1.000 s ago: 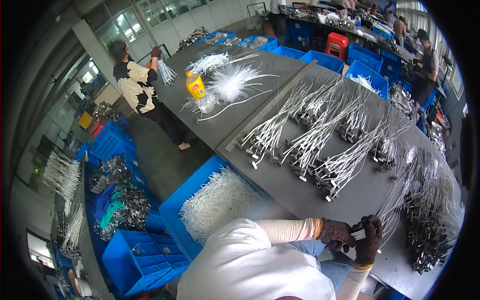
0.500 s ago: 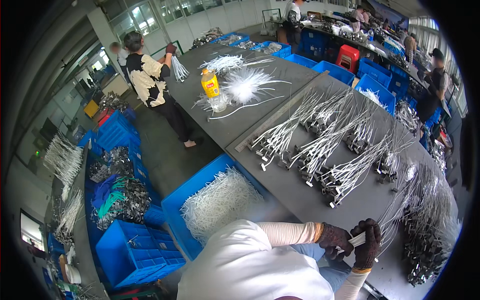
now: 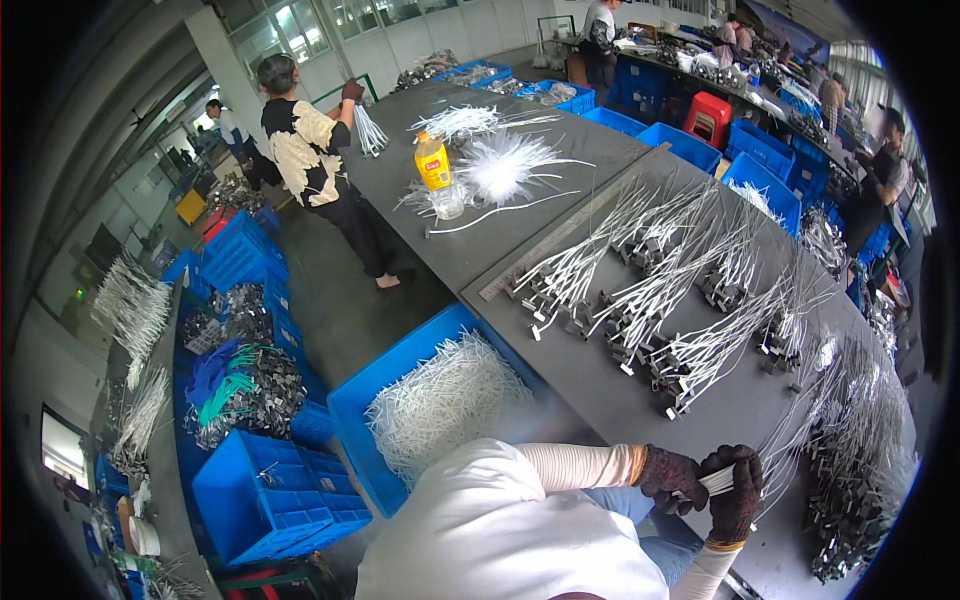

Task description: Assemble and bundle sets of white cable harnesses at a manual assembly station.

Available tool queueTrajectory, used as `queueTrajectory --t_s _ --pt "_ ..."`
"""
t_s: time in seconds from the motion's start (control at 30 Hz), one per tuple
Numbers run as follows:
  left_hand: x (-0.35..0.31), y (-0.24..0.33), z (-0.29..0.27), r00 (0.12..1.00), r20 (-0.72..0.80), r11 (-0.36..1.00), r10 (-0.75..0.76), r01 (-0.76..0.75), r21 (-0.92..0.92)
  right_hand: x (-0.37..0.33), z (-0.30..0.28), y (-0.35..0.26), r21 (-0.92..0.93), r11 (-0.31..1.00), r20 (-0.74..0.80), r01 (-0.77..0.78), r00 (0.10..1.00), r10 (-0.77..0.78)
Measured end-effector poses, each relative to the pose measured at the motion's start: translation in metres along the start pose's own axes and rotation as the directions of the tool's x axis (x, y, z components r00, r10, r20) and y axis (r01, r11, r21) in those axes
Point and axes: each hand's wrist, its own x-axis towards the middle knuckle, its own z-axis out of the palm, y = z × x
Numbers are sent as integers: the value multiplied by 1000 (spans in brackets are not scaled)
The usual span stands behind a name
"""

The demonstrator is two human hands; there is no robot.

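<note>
At the near edge of the dark table, both my hands wear dark knitted gloves. My left hand [image 3: 672,478] is closed on one end of a bundle of thin white wires [image 3: 717,482]. My right hand [image 3: 737,488] curls its fingers around the other end of the same bundle. Only a short white stretch shows between the gloves; the rest is hidden by the fingers. Just beyond my hands lie several bunches of white wires [image 3: 640,300] with small black and white end pieces. To the right sits a larger heap of wires with black end pieces [image 3: 850,500].
A blue crate [image 3: 345,410] of short white pieces stands left of me. On the grey table [image 3: 400,190] are a yellow-labelled bottle [image 3: 434,170] and white strands [image 3: 505,168]. Stacked blue crates [image 3: 250,500] line the left. Another person [image 3: 305,150] stands across, holding white strands.
My hands stay close together on the wire bundle, with barely any movement. The view has shifted slightly, and a person in the far left background shows more fully.
</note>
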Motion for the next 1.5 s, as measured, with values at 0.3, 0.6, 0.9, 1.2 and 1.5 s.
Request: queueTrajectory --t_s 0.3,0.6,0.9,1.2,1.5 --pt "12 -15 -7 987 89 991 131 -127 -49 2 -5 3 -37 999 11 22 1000 -21" --pt "14 -6 -3 1000 -5 999 4 -5 -54 -1 -6 -1 -146 989 -44 8 999 -15" --pt "26 -19 -13 992 116 998 43 -48 36 -4 4 -5 -158 987 -44 17 999 -24" --pt "57 -57 -27 880 224 900 419 -436 30 -2 -7 1 -212 977 -87 -18 996 0" --pt "14 0 -7 987 145 992 -63 78 -99 0 -4 1 -173 984 -129 -52 991 30"
